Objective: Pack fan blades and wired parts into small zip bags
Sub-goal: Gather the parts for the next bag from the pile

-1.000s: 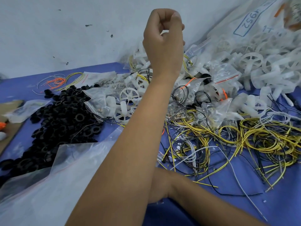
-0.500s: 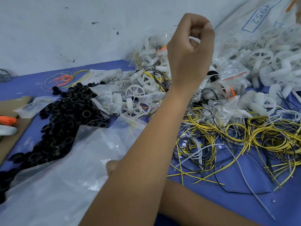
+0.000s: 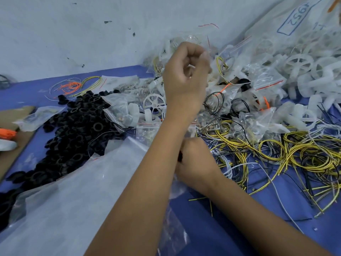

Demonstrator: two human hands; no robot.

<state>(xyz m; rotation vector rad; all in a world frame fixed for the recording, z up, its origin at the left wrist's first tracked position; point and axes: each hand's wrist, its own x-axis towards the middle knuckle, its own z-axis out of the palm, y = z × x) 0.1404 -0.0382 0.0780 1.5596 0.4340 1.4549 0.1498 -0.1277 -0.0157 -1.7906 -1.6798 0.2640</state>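
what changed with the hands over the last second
The raised left hand came down from in front of the wall toward the pile of packed zip bags, fingers curled throughout. The right hand, hidden earlier, now shows beside the left forearm. Black rings and wires stayed.

Both my arms are bare up to the edge of the view; I see no sleeve on them. My left hand (image 3: 186, 84) and my right hand (image 3: 195, 159) are bare too, with nothing worn on the wrists or on the fingers that show. My left forearm is long and slim, and my right forearm comes in from the lower right corner.
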